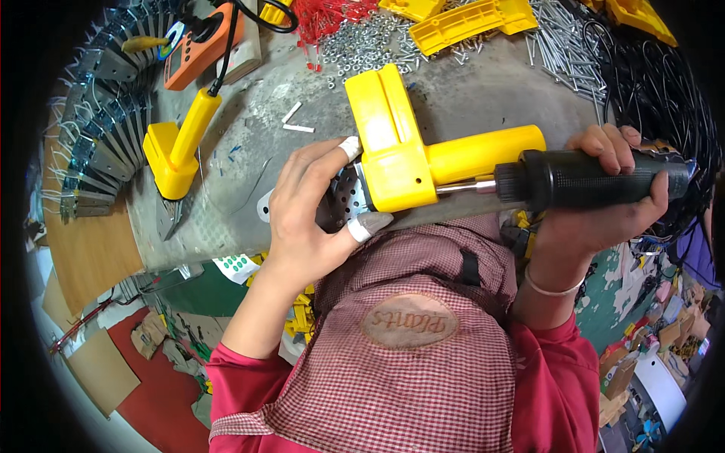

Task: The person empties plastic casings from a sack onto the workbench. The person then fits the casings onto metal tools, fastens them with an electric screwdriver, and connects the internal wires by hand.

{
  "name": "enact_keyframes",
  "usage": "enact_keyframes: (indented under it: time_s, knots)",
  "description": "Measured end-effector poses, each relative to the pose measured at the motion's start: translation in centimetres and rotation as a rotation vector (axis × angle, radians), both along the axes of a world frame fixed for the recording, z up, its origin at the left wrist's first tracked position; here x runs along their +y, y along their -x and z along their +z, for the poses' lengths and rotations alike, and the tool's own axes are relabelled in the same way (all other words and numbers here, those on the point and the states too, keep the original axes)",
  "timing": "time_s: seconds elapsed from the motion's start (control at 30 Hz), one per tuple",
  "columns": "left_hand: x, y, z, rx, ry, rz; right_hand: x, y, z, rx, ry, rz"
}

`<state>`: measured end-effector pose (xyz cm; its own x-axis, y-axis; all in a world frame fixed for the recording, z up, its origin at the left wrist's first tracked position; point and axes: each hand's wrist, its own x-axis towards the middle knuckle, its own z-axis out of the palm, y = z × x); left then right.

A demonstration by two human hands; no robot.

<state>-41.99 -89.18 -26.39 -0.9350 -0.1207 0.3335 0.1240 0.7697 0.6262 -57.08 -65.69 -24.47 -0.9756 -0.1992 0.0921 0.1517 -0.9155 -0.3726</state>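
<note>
Left-hand fingers (361, 223) pinch yellow housing (396, 162); screwdriver (581, 180) alongside.

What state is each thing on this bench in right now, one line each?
Left hand: gripping the yellow housing and its perforated metal plate, fingertips taped.
Right hand: wrapped around the black screwdriver.
Screwdriver: held level, bit against the housing.
Second yellow tool: lying on the bench, cable attached.
Orange meter: lying on the bench.
Screws: loose in a pile.

Bright, even light, soft shadows, sharp centre; fisheye bends the dark rim.
</note>
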Motion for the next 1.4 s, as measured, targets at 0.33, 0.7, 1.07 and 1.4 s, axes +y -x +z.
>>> enact_keyframes:
  time_s: [0.33,0.7,1.07,1.4]
  knots:
    - [-2.0,0.3,1.4,-0.128,-0.146,0.056,-0.1,-0.9,0.5,-0.026,-0.115,-0.036]
    - [-5.8,8.1,1.8,-0.092,1.018,-0.109,0.3,-0.6,-0.2,0.035,-0.046,0.057]
    - [-0.6,-1.6,2.7,-0.079,-0.037,0.054,0.9,-0.1,-0.4,0.020,-0.022,0.109]
    - [1.4,-2.9,0.3,0.066,-0.186,0.176,0.6,0.5,-0.3,-0.008,0.008,0.123]
